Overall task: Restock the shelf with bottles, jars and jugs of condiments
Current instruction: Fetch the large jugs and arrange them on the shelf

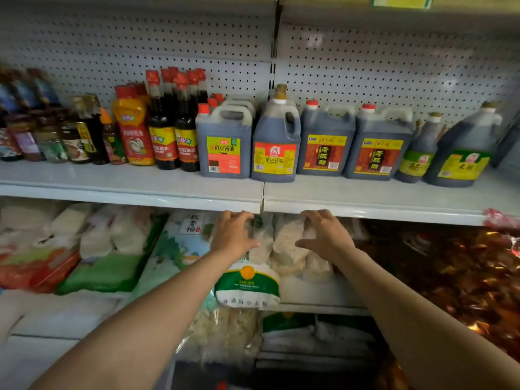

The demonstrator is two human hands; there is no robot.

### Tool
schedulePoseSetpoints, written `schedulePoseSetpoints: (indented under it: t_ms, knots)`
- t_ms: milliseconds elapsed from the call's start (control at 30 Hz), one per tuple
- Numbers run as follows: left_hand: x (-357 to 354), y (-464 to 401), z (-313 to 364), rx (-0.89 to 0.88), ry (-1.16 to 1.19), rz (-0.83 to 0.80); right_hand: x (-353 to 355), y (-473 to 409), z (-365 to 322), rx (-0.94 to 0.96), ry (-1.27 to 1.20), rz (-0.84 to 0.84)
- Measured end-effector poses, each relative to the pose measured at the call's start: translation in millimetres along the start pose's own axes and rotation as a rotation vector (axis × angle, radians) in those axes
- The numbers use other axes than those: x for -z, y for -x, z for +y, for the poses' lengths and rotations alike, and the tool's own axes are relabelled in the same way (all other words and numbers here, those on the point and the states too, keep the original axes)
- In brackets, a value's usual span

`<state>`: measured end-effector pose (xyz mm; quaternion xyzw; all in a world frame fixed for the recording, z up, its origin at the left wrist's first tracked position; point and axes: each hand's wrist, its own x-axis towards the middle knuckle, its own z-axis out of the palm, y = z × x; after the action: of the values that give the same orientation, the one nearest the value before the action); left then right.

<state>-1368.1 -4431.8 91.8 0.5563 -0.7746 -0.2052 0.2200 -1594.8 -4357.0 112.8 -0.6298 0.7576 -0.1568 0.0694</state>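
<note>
A white shelf (140, 190) carries a row of condiments. From the left stand small jars (56, 136), an orange squeeze bottle (133, 130), tall red-capped dark bottles (163, 128), a soy sauce jug with a green and red label (223, 147), a jug with a red and yellow label (275, 147), two vinegar jugs (325, 144), a small jug (416, 156) and a big tilted jug (464, 153). My left hand (233, 235) and my right hand (323, 235) hover just below the shelf's front edge, fingers spread and loosely bent, holding nothing.
Behind my hands the lower shelf holds clear bags of pale food (289, 249) and a white and green bag (247, 282). Green and red packs (98, 271) lie at the left, red and gold packs (450, 271) at the right. A pegboard (394, 74) backs the condiment shelf.
</note>
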Motion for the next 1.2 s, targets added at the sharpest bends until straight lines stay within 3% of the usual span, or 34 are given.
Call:
schedulePoseSetpoints:
  t_ms: [433, 733, 967, 1200]
  knots:
    - [-23, 109, -127, -0.003, -0.141, -0.447, -100, 145, -93, -0.324, 0.017, -0.207]
    - [-48, 180, -167, 0.035, -0.097, -0.578, -156, 211, -96, -0.401, 0.005, -0.303]
    - [-76, 220, -210, 0.182, -0.055, -0.623, -222, 238, -84, -0.410, -0.085, -0.437]
    - [-185, 297, -287, 0.434, 0.092, -0.757, -368, 307, -29, -0.577, -0.343, -0.632]
